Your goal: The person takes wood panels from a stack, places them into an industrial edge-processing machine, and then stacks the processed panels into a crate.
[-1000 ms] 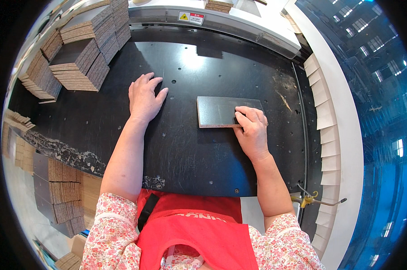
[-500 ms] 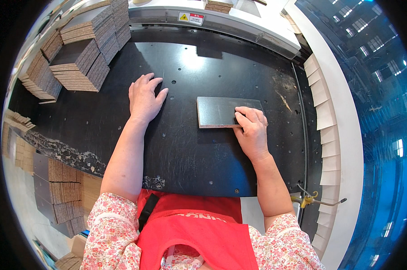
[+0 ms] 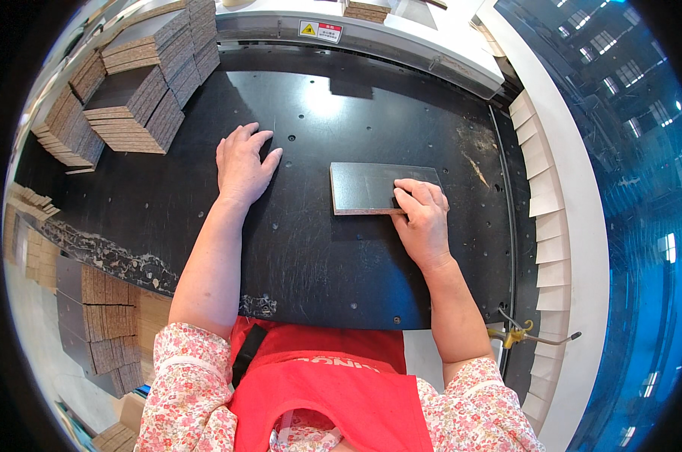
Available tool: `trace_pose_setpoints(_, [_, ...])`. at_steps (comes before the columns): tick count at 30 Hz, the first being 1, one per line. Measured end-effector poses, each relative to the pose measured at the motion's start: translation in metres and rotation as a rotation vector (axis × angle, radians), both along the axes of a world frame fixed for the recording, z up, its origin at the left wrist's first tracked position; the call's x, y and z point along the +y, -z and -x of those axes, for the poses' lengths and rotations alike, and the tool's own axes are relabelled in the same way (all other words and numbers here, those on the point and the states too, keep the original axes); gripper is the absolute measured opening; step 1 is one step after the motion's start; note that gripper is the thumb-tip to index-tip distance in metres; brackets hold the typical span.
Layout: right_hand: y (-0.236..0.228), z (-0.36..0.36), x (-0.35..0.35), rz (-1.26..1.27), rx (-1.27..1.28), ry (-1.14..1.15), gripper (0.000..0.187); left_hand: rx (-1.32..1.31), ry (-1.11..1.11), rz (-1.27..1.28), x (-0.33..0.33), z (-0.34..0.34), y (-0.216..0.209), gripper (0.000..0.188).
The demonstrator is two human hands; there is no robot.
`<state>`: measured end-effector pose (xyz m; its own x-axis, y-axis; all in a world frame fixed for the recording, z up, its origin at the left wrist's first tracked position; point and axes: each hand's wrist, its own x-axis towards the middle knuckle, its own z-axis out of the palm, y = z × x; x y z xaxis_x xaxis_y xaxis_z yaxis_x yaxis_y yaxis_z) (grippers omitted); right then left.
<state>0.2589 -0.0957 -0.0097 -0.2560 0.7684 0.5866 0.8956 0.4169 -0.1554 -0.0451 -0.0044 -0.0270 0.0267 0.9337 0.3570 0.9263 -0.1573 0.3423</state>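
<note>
A dark grey rectangular chipboard panel lies on the black table, right of the middle. My right hand grips its right end, thumb at the near edge and fingers curled over the top face. Whether one panel or several thin ones lie there, I cannot tell. My left hand rests on the table to the left of the panel, apart from it. Its fingers are spread, with nothing in them.
Stacks of cut chipboard panels stand on the table's far left. More stacked panels are below the left edge. A white machine beam crosses the back. White strips hang along the right side, near a yellow air gun.
</note>
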Motion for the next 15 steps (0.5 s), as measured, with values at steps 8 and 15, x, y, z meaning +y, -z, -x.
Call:
trace_pose_setpoints(8, [-0.0013,0.0003,-0.0005,-0.002,0.009,-0.005,0.025,0.001,-0.001,-0.009,-0.0003,-0.0010,-0.0011,0.040])
trace_pose_setpoints(15, [-0.0015,0.0001,-0.0008,0.005,0.005,-0.007,0.027,-0.001,-0.001,-0.011,0.0006,-0.0002,-0.0002,0.040])
